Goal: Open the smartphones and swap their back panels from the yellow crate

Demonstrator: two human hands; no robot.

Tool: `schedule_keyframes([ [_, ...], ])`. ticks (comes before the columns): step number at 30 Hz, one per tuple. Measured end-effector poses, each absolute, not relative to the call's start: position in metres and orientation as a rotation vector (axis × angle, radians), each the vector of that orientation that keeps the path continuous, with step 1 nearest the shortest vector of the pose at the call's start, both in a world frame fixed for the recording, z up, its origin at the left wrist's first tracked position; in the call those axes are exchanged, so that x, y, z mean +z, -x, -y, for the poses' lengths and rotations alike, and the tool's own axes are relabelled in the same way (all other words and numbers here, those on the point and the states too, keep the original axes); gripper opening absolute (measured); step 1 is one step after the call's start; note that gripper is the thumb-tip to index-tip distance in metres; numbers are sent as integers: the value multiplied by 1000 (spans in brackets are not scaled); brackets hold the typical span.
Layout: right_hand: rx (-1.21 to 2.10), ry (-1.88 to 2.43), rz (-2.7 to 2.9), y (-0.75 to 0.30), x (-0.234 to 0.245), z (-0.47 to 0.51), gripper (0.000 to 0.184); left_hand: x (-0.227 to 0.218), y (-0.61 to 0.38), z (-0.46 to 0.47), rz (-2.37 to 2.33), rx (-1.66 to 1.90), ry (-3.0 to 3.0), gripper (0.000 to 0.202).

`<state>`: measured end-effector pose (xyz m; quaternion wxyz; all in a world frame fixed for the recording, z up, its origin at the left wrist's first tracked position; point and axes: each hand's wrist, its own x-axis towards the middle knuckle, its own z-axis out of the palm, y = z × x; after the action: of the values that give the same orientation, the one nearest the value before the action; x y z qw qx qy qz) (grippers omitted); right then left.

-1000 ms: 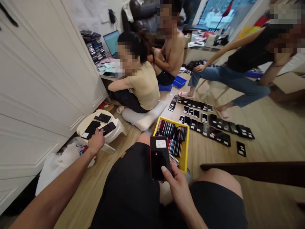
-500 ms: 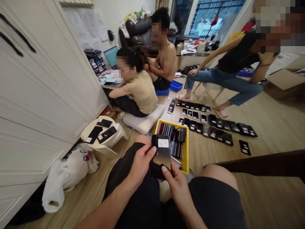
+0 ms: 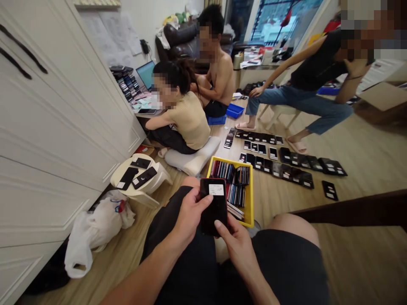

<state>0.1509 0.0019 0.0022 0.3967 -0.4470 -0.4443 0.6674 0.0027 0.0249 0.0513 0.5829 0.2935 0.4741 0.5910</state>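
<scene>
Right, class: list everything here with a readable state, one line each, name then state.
black smartphone with white label, held in both hands
left hand, on its upper half
right hand, on its lower half
yellow crate, packed with upright phones
laptop, open, screen lit
white cabinet doors, shut
white plastic bag, crumpled

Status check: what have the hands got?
Left hand, right hand: both on a black smartphone, white label on it. Yellow crate of phones just beyond.
</scene>
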Motion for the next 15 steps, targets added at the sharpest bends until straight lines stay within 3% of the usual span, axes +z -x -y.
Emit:
schedule_keyframes([
  [15,1839,1201,1243,-144,-7,7,53,23,3,-21,-1327,1479,-647,23],
])
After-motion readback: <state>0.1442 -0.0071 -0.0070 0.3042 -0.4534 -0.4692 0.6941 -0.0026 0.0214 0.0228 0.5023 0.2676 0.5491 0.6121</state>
